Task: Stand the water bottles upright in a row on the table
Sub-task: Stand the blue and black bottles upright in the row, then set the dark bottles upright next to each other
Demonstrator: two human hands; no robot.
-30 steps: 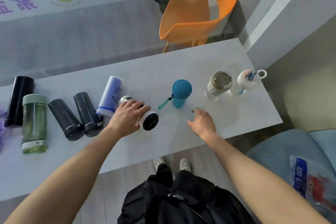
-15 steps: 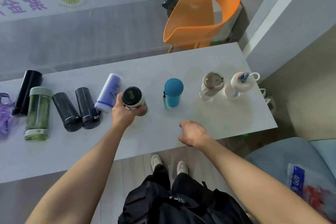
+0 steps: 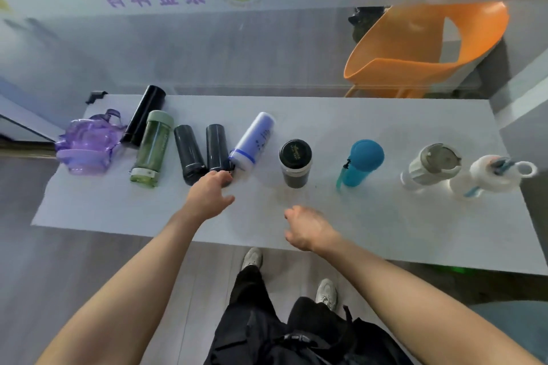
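Note:
Several bottles stand upright in a row on the white table [image 3: 385, 225]: a black-lidded bottle [image 3: 295, 161], a blue bottle [image 3: 361, 163], a grey-lidded one [image 3: 431, 165] and a white one with a loop [image 3: 492, 176]. To the left, others lie flat: a lilac bottle [image 3: 255, 138], two dark grey bottles [image 3: 217, 147] [image 3: 188, 152], a green one [image 3: 152, 147], a tall black one [image 3: 143, 115] and a purple jug [image 3: 86, 144]. My left hand [image 3: 209, 197] hovers open just below the dark grey and lilac bottles, holding nothing. My right hand [image 3: 307, 227] is loosely curled over the table's near edge, empty.
An orange chair [image 3: 427, 47] stands behind the glass wall beyond the table. A black clip [image 3: 95, 95] sits at the far left corner. My legs and shoes [image 3: 252, 258] are below the near edge. A wall corner closes the right side.
My left hand stood the black-lidded bottle upright, let it go and moved left toward the lying bottles. My right hand drew back toward the near edge.

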